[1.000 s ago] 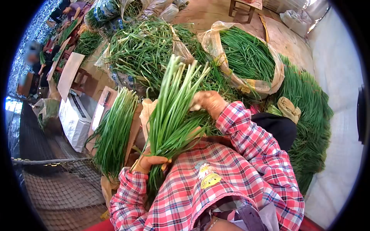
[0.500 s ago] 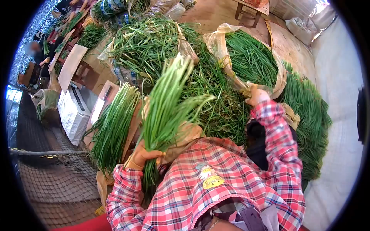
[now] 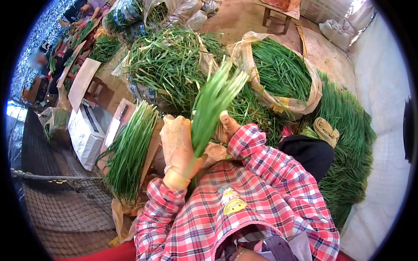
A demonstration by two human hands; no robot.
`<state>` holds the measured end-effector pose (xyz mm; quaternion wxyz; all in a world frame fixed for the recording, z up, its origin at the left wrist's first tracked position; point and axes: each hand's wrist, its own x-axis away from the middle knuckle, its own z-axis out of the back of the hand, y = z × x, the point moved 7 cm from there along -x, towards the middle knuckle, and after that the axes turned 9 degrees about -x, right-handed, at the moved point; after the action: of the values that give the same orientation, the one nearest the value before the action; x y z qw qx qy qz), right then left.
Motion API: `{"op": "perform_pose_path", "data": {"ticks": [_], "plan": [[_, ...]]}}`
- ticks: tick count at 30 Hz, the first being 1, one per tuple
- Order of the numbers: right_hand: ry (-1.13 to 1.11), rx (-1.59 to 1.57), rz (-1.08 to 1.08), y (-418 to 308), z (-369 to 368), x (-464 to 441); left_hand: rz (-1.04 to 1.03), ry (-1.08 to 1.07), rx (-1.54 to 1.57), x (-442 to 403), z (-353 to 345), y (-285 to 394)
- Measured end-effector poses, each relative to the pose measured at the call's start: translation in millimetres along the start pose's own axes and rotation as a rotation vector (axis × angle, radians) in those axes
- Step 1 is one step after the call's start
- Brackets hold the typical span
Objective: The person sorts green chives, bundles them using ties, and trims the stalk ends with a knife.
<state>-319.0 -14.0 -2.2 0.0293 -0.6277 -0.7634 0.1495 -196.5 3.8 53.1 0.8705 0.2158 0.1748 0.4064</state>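
Upright in front of the plaid-covered chest is a bunch of long green stalks [image 3: 213, 104], its pale ends pointing up and away. My left hand [image 3: 178, 148] is wrapped round its lower part. On the bunch's right side is my right hand [image 3: 226, 128], close beside the stalks with a thumb up; its other fingers are partly hidden, and whether they touch the bunch is unclear. To the left, a larger pile of similar stalks [image 3: 130, 152] lies on a board. A knife [image 3: 123, 112] rests on another board further left.
A heap of loose stalks [image 3: 170, 65] lies ahead, beside an open plastic bag of greens [image 3: 281, 67]. More greens [image 3: 348, 148] line the white sheet on the right. At left are a white box [image 3: 85, 135] and netting [image 3: 69, 213]. Other people [image 3: 41, 61] are at the far left.
My right hand has come back from the plastic bag to the bunch. My left hand has moved right and turned, and the bunch now leans to the right.
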Motion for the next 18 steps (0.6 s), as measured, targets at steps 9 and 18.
{"op": "perform_pose_path", "data": {"ticks": [9, 18], "plan": [[0.158, -0.208, -0.120, -4, -10, 12, 0.387, -0.108, 0.879, 4, 35, -33], [-0.025, -0.283, -0.293, 12, -2, 10, 0.383, -0.603, 1.231, 25, -66, 15]]}}
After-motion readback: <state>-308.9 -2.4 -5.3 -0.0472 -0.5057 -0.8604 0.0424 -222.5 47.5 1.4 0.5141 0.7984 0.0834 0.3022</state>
